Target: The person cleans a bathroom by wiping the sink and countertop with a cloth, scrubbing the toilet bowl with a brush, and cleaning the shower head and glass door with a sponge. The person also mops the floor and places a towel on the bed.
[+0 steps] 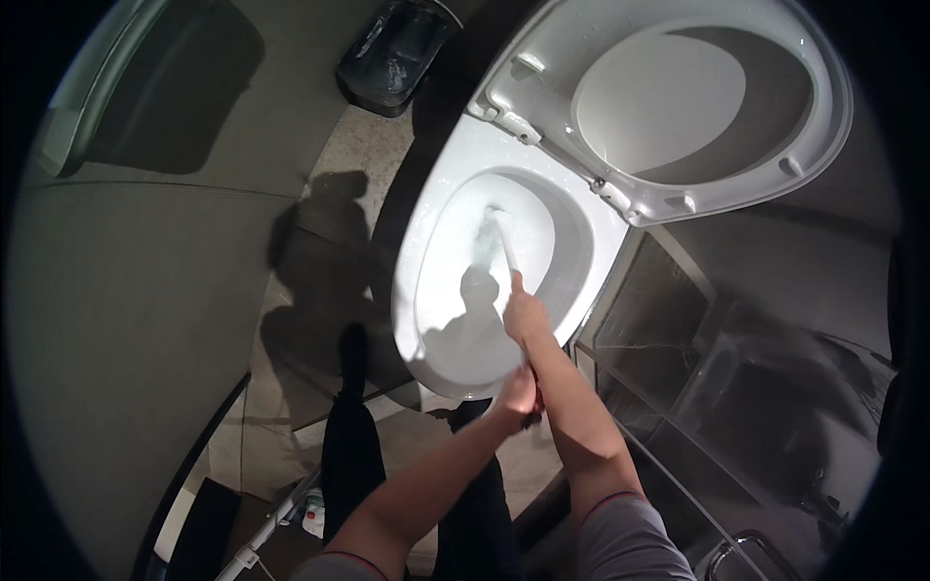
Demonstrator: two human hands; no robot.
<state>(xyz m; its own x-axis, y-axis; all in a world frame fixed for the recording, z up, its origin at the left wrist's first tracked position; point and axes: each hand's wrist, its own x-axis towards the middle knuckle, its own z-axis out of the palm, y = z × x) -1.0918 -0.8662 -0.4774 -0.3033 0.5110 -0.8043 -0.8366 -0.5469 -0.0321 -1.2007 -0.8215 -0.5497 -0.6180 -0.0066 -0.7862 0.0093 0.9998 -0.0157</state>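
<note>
A white toilet bowl (574,283) stands before me, its seat and lid (821,145) raised. My right hand (527,316) is closed around a white, stick-like handle (507,243), thumb along it, over the front part of the bowl. The handle's far end reaches down to the bottom of the bowl, where its tip is hard to make out. Below and slightly left of it, at the bowl's front rim, my left hand (517,396) is closed on a dark lower part of the same tool, partly hidden by my right forearm. A head-and-shoulders shadow falls inside the bowl.
A dark bin (392,58) stands on the floor beyond the bowl to the left. A basin-like fixture (69,131) juts out at upper left. Glass panels (690,407) and a metal handle (752,541) are on the right. A white bottle (314,512) lies low near my legs.
</note>
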